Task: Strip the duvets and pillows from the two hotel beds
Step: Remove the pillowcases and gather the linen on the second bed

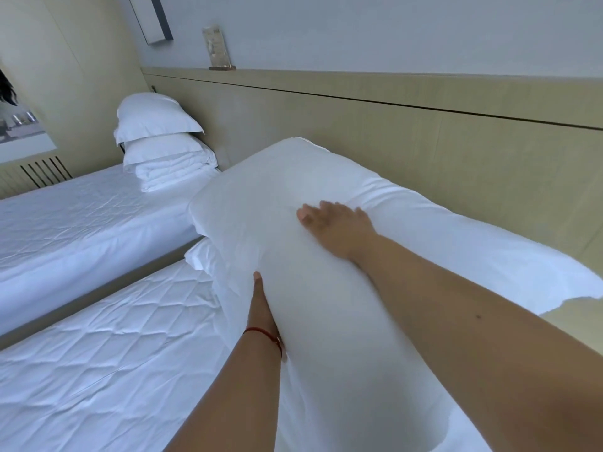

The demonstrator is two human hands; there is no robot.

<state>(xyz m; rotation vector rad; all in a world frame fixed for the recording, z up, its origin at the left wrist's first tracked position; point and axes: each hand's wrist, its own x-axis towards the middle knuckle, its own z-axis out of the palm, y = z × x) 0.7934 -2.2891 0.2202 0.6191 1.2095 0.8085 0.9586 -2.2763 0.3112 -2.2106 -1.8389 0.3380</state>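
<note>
- Nearest us, our two bare forearms reach forward to a large white pillow, which we take as the landmark; it is lifted above the near bed, its far end up by the headboard.
- Left of the pillow lies the near bed, its quilted white mattress cover wrinkled and bare.
- Further left of the pillow, across a narrow gap, the far bed carries a stack at its head: a folded duvet at the bottom and two stacked pillows on top of it.
- Against the pillow's left side our left hand presses in, a red string bracelet at the wrist; only one fingertip shows at the top, and we cannot tell how the rest of the fingers lie, since the pillow hides them.
- Under the pillow's left edge a second white pillow corner pokes out on the near bed.
- On top of the pillow our right hand lies palm down, fingers close together and slightly bent into the fabric, blurred.
- Right of the pillow its loose pillowcase trails off, hanging free.
- Behind the pillow runs the wooden headboard, with a small framed card on its ledge.
</note>
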